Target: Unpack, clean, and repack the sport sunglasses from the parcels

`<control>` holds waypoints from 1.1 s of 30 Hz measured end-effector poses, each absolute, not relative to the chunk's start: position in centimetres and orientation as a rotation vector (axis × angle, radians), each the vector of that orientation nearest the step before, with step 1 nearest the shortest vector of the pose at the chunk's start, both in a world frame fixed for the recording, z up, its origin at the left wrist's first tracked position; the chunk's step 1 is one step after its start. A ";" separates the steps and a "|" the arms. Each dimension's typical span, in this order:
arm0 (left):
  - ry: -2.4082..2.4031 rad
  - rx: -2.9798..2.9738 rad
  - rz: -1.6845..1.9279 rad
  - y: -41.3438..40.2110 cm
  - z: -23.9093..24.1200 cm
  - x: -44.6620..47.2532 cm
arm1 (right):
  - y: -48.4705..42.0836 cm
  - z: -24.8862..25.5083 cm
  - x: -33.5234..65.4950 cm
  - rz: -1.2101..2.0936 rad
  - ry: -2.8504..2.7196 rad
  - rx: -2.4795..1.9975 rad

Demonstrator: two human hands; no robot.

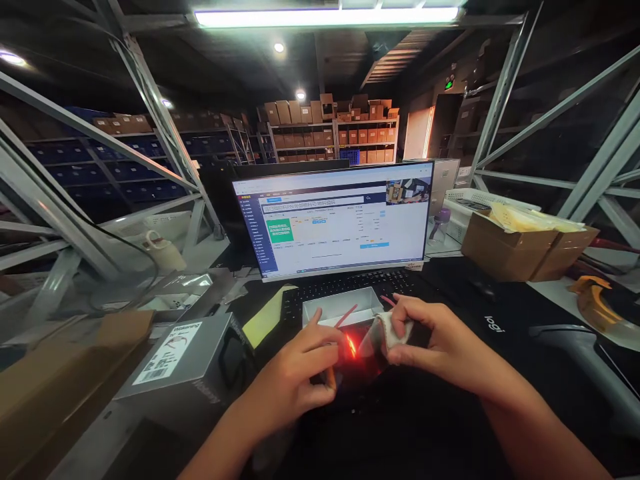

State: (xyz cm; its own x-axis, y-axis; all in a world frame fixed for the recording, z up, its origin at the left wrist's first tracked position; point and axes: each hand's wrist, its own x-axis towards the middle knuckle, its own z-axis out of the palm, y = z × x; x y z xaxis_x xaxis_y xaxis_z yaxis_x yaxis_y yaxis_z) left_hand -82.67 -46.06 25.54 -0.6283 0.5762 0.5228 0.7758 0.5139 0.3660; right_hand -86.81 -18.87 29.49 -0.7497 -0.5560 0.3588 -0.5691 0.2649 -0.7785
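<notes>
Between my hands is what looks like a pair of glasses [371, 343] with thin pinkish arms, tilted over the black mat. A bright red glow lies across it, and its outline is partly blurred. My left hand [303, 367] grips its left side between thumb and fingers. Pinched in my right hand [425, 337] is a whitish cloth [393, 331], which appears to touch the right side of the glasses. Just behind them sits an open grey-white box [320, 307], its front partly hidden by my left hand.
A monitor [330, 227] stands behind a black keyboard [350, 283]. At left are a grey labelled box [195, 367] and a yellow paper [265, 317]. At right lie a mouse [483, 288], a handheld scanner [575, 340] and a cardboard box [505, 247] holding yellowish packets.
</notes>
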 end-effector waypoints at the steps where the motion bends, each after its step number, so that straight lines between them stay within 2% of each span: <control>1: -2.432 -1.129 -0.840 -46.0 25.6 -82.6 | -18.8 29.5 -86.8 1.553 -2.514 1.104; 6: -2.532 -1.103 -0.753 -46.1 25.8 -82.6 | -19.4 29.5 -86.6 1.893 -2.579 1.066; 10: -2.545 -1.050 -0.669 -46.7 26.4 -82.5 | -19.9 29.3 -86.5 2.256 -2.405 1.021; 17: -2.510 -1.073 -0.615 -47.5 27.0 -82.1 | -20.2 28.5 -87.0 2.719 -2.452 1.186; 22: -2.444 -1.080 -0.484 -47.2 27.4 -81.5 | -21.0 28.0 -86.4 2.765 -2.474 1.092; 28: -2.357 -1.074 -0.314 -46.9 27.7 -81.5 | -21.5 27.1 -86.7 2.627 -2.495 0.996; 33: -2.310 -0.961 -0.306 -47.1 27.0 -82.1 | -21.9 27.2 -87.6 2.587 -2.292 0.935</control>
